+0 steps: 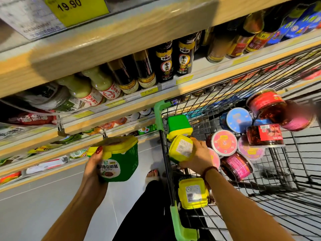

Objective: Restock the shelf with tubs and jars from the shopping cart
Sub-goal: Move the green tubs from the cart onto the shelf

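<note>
Hands both occupied. My left hand (93, 164) grips a green tub (121, 164) with a yellow lid: thumb over the lid edge, fingers curled beneath the base. That tub is upright and outside the shopping cart (159, 113), to the left of it, above the floor and in front of the lower shelf (111, 117) rows.

My right hand (197, 158) is inside the cart at its near left corner, fingers wrapped round a second tub (181, 147). This one lies tilted, its yellow face with a white label turned toward me. It touches a third tub (178, 125) just behind it, which rests green base up. A fourth tub (192, 192) sits nearer me, under my right forearm, yellow labelled face up.

Further right in the cart: a pink-lidded jar (224, 142), a blue-lidded jar (238, 120) and a red chilli jar (267, 106), lying at mixed angles. Dark sauce bottles (165, 61) stand on the shelf above.
</note>
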`<state>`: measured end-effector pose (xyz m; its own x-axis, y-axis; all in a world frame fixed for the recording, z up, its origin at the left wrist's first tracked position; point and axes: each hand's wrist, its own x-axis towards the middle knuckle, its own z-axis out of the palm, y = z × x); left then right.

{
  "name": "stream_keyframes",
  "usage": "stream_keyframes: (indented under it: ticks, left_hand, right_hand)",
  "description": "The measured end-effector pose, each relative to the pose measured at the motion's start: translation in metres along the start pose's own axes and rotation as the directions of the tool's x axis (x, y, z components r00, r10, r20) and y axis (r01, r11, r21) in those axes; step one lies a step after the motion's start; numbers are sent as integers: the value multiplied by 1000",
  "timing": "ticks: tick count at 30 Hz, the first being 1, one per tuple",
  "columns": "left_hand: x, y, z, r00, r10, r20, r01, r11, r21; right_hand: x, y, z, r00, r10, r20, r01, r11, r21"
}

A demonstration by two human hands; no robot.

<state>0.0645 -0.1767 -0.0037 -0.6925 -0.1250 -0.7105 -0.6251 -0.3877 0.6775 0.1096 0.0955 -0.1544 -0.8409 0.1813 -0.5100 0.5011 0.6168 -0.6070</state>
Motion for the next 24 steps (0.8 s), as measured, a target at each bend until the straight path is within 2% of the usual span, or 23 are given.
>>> stream_keyframes:
  ticks: [2, 4, 6, 11, 14, 18, 21, 24]
  left_hand:
    - [-1, 9, 0, 998, 5, 58, -4, 1000, -16]
    - [-3, 17, 4, 993, 17, 119, -13, 999, -37]
    - [-1, 24, 5, 983, 31, 181, -23, 999, -46]
    - [-11, 42, 28, 964, 20, 264, -18, 1000, -9]
    - [-28, 47, 52, 929, 8, 371, -30, 998, 55]
    - [-44, 51, 70, 858, -13, 513, -49, 993, 106]
    - [-53, 56, 79, 856, 28, 516, -63, 997, 50]
    - [-75, 65, 86, 850, 72, 522, -118, 991, 56]
  right_hand:
    - [-13, -16, -13, 998, 16, -60, -7, 989, 146]
    - [-29, -31, -29, 993, 36, -117, 11, 925, 380]
    - [-47, -44, -44, 990, 57, -125, 28, 807, 590]
    - [-95, -74, -81, 979, 76, -189, 123, 518, 847]
    - [-123, -96, -95, 973, 45, -228, 202, 318, 926]
    - [-145, -121, -92, 967, 12, -254, 254, -48, 966]
    - [-152, -135, -95, 960, 46, -278, 281, -209, 937]
    - [-160, -146, -103, 948, 55, -312, 314, -288, 905]
